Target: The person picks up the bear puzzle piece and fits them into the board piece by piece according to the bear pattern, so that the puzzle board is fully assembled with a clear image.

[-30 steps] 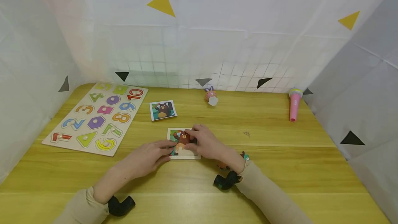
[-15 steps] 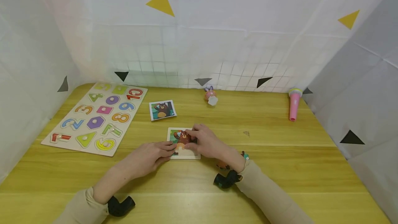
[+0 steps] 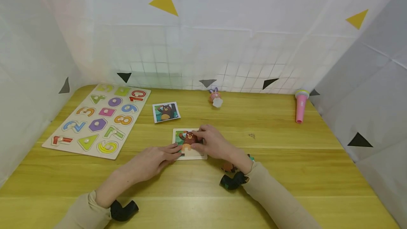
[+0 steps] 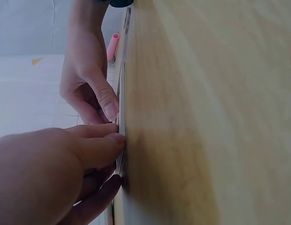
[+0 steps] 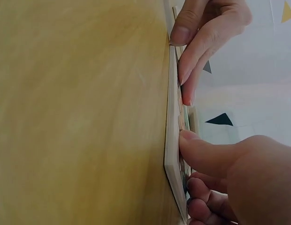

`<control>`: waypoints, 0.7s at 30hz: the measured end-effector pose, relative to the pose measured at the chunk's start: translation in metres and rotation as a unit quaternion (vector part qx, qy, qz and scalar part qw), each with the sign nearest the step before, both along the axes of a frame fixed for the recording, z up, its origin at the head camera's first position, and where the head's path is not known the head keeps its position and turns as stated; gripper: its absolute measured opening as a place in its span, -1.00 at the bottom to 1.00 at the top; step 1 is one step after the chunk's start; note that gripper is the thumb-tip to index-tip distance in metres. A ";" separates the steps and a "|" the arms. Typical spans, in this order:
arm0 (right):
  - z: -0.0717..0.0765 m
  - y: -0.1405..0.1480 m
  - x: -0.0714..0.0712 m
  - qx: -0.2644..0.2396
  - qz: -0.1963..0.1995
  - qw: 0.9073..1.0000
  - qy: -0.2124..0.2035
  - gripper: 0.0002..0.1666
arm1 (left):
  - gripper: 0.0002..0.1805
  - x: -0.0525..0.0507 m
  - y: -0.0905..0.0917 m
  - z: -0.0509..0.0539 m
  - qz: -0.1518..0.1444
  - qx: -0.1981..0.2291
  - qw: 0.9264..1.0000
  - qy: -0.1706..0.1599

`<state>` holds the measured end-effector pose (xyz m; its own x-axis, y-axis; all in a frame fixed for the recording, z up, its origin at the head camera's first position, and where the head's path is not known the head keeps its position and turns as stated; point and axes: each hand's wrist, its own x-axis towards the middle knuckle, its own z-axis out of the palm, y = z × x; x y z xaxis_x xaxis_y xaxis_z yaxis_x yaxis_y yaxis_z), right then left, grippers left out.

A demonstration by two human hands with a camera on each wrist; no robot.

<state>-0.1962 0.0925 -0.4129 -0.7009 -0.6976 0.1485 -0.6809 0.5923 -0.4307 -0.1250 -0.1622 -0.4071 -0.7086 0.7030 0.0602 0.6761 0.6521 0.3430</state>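
A small square bear puzzle (image 3: 197, 158) with a pale wooden frame lies flat on the table between both hands. Fairly straight fingers of my left hand (image 3: 155, 160) rest on its left side; in the right wrist view the left thumb (image 5: 181, 35) touches the board's edge. My right hand (image 3: 214, 144) bends over the right half, thumb and fingertips pinching a dark puzzle piece mostly hidden beneath them. A bear's brown head (image 3: 189, 136) shows between the hands, with bare wood lower in the frame. Loose puzzle pieces (image 3: 227, 166) lie partly hidden under the right wrist.
A bear picture card (image 3: 166, 112) lies behind the puzzle. To the left is a number and shape peg board (image 3: 105, 119). A pink rabbit toy (image 3: 216, 97) and a pink toy microphone (image 3: 300, 107) are near the back. White sheets (image 3: 203, 45) enclose the table.
The puzzle and my right hand have shifted slightly away and to the right. My left hand's fingers have followed along the puzzle's left side.
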 end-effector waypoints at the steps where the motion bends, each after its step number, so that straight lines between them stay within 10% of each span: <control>1: 0.000 0.000 0.000 -0.001 0.000 1.000 -0.001 -0.41 | -0.62 0.000 0.000 0.000 0.001 0.000 1.000 -0.001; 21: -0.001 0.014 0.005 -0.022 0.014 1.000 0.008 -0.48 | -0.59 0.002 0.003 0.005 -0.005 -0.024 1.000 -0.002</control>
<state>-0.1916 0.1067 -0.4136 -0.6789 -0.7093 0.1898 -0.7036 0.5545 -0.4445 -0.1225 -0.1594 -0.4018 -0.7018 0.7120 0.0231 0.6811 0.6611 0.3146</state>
